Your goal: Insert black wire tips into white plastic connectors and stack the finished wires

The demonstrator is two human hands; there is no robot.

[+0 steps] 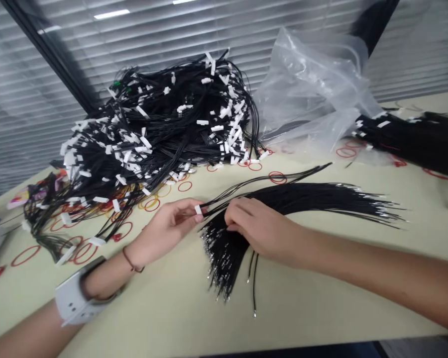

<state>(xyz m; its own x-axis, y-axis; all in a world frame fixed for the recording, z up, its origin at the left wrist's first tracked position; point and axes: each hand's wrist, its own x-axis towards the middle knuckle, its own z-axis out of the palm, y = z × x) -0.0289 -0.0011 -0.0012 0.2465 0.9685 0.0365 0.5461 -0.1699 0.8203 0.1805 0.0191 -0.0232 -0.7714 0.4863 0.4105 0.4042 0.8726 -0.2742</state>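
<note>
My left hand (175, 219) is closed, its thumb and fingers pinching a small white connector (198, 210). Thin black wires run from that connector to the right across the table. My right hand (257, 223) bends over a thick bundle of black wires (302, 196), fingers curled and pressed against the strands. What exactly its fingertips grip is partly hidden. The bundle's metal-tipped ends (222, 263) fan out below, between the hands, and its other tips spread at the right. A couple of loose wires hang under my right hand.
A big heap of black wires with white connectors (164, 124) fills the back left. Beside it lies a clear plastic bag (309, 84). Another black wire bundle (418, 139) is at the right. Red rubber bands (26, 255) are scattered over the pale table (164, 308).
</note>
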